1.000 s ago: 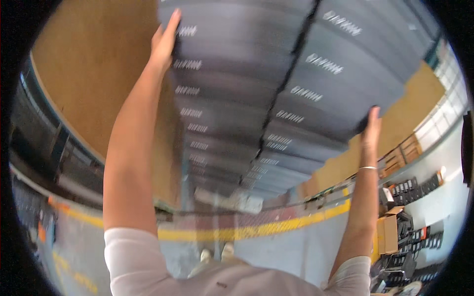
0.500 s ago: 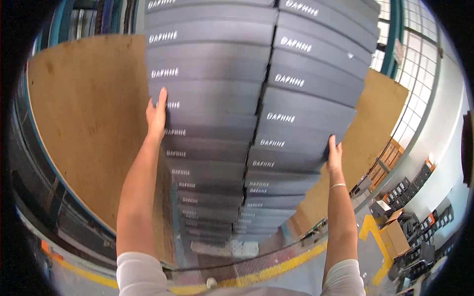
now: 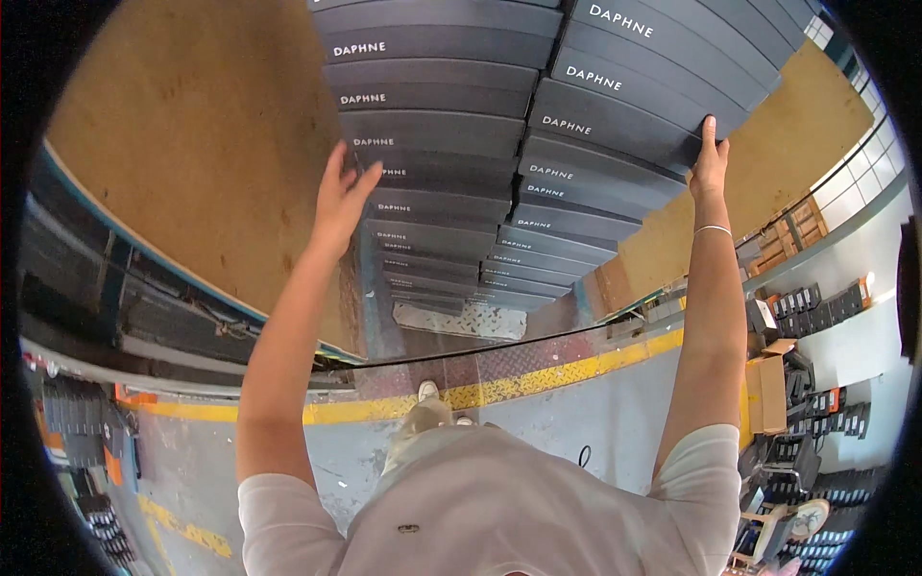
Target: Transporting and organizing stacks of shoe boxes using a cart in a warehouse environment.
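Dark grey shoeboxes (image 3: 437, 130) rise in two tall side-by-side columns in front of me, with light lettering on their ends. My left hand (image 3: 344, 200) is at the left column's near left edge, fingers spread and gripping nothing; whether the fingertips touch a box cannot be told. Against the outer side of a box in the right column (image 3: 615, 115), my right hand (image 3: 710, 165) rests with fingers stretched upward. Part of that hand is hidden by the box. The columns lean apart at the top in this view, with a dark gap between them.
Brown wooden panels stand left (image 3: 192, 163) and right (image 3: 807, 125) of the columns. Below lie a worn metal plate (image 3: 461, 321) and a yellow floor line (image 3: 538, 376). At right are an open carton (image 3: 768, 394), more shoeboxes (image 3: 816, 305) and a round clock-like object (image 3: 810, 518).
My view has tipped downward, showing more floor and my body. The left hand has come off the left column's side and its fingers have spread. My right hand stays against the right column.
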{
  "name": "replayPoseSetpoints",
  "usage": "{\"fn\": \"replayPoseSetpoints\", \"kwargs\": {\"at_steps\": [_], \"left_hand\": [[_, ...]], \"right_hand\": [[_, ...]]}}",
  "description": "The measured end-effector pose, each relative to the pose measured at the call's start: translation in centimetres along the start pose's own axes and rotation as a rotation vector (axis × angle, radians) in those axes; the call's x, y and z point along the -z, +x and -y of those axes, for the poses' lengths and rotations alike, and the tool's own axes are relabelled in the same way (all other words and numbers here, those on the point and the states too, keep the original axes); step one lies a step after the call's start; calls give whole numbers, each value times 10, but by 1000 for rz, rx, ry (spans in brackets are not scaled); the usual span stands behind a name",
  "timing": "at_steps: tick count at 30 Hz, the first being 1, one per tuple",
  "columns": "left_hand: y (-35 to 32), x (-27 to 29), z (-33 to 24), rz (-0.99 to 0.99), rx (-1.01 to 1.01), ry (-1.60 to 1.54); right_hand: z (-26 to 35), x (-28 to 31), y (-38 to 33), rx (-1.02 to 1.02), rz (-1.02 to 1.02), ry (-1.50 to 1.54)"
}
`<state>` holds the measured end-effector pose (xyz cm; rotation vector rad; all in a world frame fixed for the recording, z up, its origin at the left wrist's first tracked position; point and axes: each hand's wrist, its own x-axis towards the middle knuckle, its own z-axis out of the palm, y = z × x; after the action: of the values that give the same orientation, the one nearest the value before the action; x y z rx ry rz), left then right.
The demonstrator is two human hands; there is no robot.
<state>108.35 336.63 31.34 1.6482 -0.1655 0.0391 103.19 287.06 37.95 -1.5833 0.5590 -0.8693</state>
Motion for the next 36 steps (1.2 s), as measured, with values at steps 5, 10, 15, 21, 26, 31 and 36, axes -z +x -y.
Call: {"fn": "replayPoseSetpoints", "kwargs": {"at_steps": [5,10,15,21,26,31,36], "left_hand": [[-68,45,42,2,280,101],[-111,56,51,95,353,67],[-127,63,32,125,345,96],[-108,89,26,176,164,187],[-65,74,-10,-33,-218,371],[-3,51,-35,-146,-282,270],[48,44,-56,-303,-386,232]], "right_hand": [[-16,11,-1,-99,95,-69],[-18,13,-10,46,146,-89],[-12,12,-22,161,161,-130],[-4,14,-37,284,205,-114],[5,27,-50,186,196,-97],[6,36,-47,74,238,-107],[13,49,-55,-1,217,-109]]}}
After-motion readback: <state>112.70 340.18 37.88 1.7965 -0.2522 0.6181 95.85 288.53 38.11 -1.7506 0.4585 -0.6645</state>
